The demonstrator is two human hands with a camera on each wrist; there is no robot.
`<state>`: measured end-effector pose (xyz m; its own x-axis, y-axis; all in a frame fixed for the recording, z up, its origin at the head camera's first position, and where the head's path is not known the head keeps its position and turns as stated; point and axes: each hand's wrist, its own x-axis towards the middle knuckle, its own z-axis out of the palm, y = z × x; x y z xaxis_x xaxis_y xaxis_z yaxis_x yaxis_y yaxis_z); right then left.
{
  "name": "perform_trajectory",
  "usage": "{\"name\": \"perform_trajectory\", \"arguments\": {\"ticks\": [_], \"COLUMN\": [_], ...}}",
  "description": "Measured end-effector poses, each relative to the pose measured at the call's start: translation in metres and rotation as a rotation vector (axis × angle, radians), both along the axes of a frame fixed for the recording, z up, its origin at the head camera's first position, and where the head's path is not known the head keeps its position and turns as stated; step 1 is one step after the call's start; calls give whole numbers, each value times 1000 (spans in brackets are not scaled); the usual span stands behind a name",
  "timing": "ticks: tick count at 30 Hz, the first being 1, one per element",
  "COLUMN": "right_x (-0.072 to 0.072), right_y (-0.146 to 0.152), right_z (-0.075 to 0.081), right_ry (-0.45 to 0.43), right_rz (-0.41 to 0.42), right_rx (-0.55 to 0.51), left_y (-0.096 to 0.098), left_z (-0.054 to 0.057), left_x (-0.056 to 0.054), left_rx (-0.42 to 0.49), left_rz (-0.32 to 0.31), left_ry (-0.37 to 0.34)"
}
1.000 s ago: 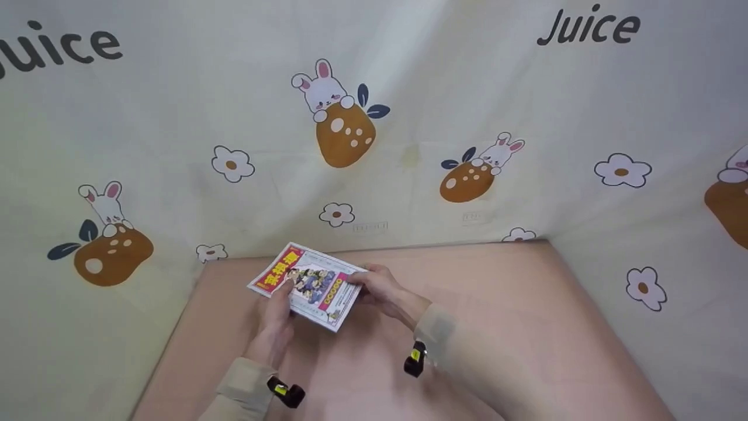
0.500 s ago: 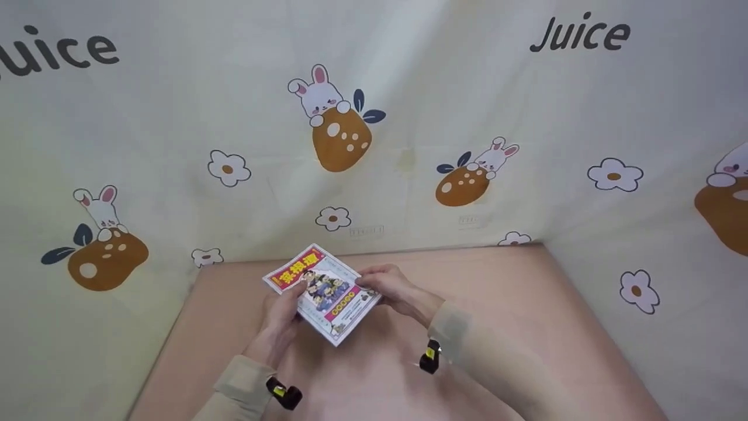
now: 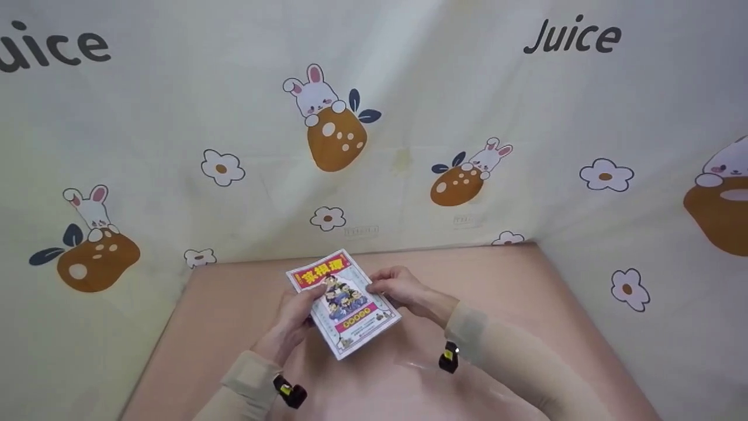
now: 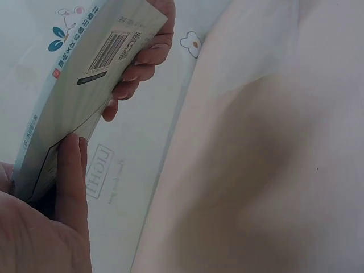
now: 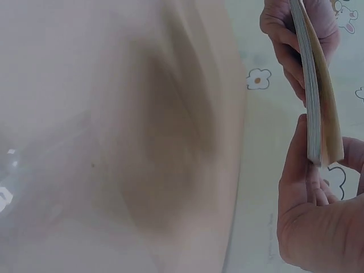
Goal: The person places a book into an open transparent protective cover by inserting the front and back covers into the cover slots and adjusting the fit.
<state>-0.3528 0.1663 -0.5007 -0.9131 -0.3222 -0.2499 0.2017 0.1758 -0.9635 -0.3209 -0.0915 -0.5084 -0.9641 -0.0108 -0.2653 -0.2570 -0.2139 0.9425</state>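
Note:
A thin paperback book point(image 3: 350, 310) with a red title band and cartoon figures on its front is held up above the table, tilted, cover toward the head camera. My left hand point(image 3: 297, 316) grips its left edge, thumb on the cover and fingers behind. At the right edge my right hand point(image 3: 403, 287) pinches it with the thumb in front. The left wrist view shows the back cover point(image 4: 96, 85) with a barcode, fingers of both hands lying against it. In the right wrist view the page edges point(image 5: 311, 96) show, with the front cover slightly lifted from them.
The table point(image 3: 497, 327) has a pinkish top, with a clear, shiny sheet point(image 5: 45, 170) on part of it. A pale cloth point(image 3: 397, 88) printed with rabbits, fruit and flowers hangs around its back and sides. Black camera mounts point(image 3: 449, 358) sit on both wrists.
Both hands have moved the book to the right and slightly nearer, turning it clockwise so its title runs more level. The grip of both hands stays on it.

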Motion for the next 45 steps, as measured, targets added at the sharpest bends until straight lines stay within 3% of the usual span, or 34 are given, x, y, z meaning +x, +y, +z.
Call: {"name": "perform_trajectory", "arguments": {"ticks": [13, 24, 37, 45], "right_x": [11, 22, 26, 30], "right_y": [43, 84, 114, 127], "right_z": [3, 5, 4, 1], "right_ry": [36, 48, -2, -1], "right_rz": [-24, -116, -157, -179], "right_rx": [-13, -5, -42, -24], "left_y": [29, 56, 97, 112], "left_z": [-2, -1, 4, 1], "left_x": [-2, 3, -3, -6], "left_rx": [15, -62, -131, -176], "left_rz": [-152, -281, -244, -224], "left_ry": [7, 6, 79, 118]}}
